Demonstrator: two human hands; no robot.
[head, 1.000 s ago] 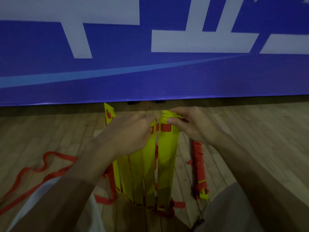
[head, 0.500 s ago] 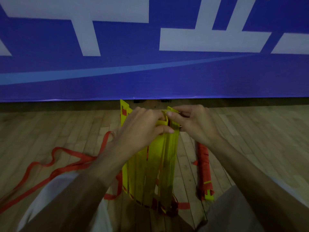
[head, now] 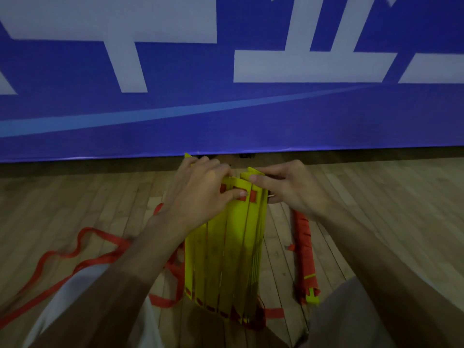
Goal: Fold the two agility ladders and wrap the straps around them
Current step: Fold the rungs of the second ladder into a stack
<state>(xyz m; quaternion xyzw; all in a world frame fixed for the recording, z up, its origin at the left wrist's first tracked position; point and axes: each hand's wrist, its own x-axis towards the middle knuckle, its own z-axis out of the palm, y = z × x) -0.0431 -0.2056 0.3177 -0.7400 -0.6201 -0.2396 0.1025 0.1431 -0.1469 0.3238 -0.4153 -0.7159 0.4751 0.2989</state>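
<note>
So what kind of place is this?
Probably a gym or sports hall: a wooden plank floor like a court, a big blue banner along the wall, and a yellow agility ladder for training.

My left forearm [head: 140,267] comes in from 7 o'clock and my right forearm [head: 371,252] from 5 o'clock, both bare, converging near the middle of the view. My left hand [head: 200,192] lies knuckles-up over the top of the folded ladder [head: 226,247], fingers curled over its far edge and thumb [head: 236,194] pressed across the front. My right hand [head: 296,189] sits just at its 3 o'clock side (wrist bent slightly inward), pinching the ladder's upper right corner. The hands are close together.
</note>
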